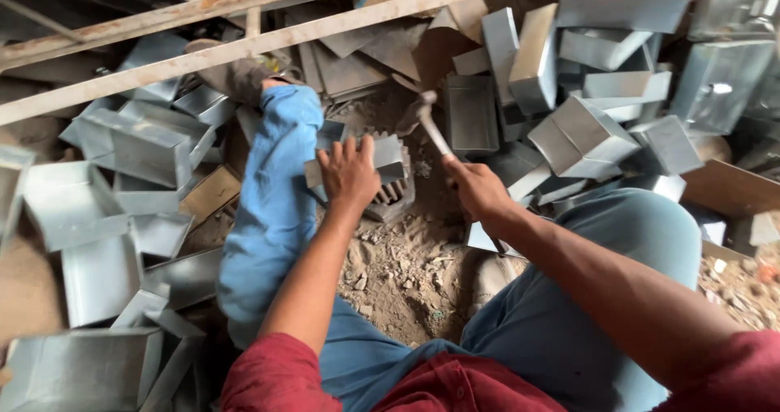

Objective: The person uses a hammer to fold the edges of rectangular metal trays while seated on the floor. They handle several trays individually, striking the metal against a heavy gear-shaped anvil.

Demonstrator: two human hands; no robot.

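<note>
My left hand [349, 172] presses down on a folded grey sheet-metal piece [390, 156] that rests on a ridged metal block [392, 197] on the dirt floor. My right hand [475, 188] is closed around the handle of a hammer [429, 123], its head raised just right of the sheet-metal piece. My legs in blue trousers [272, 209] stretch out on either side of the block.
Piles of folded sheet-metal boxes lie at the left [122, 148] and at the right [581, 136]. Two wooden beams [244, 46] cross the top of the view. Flat brown cardboard [731, 188] lies at the right, and loose rubble [406, 266] covers the ground between my legs.
</note>
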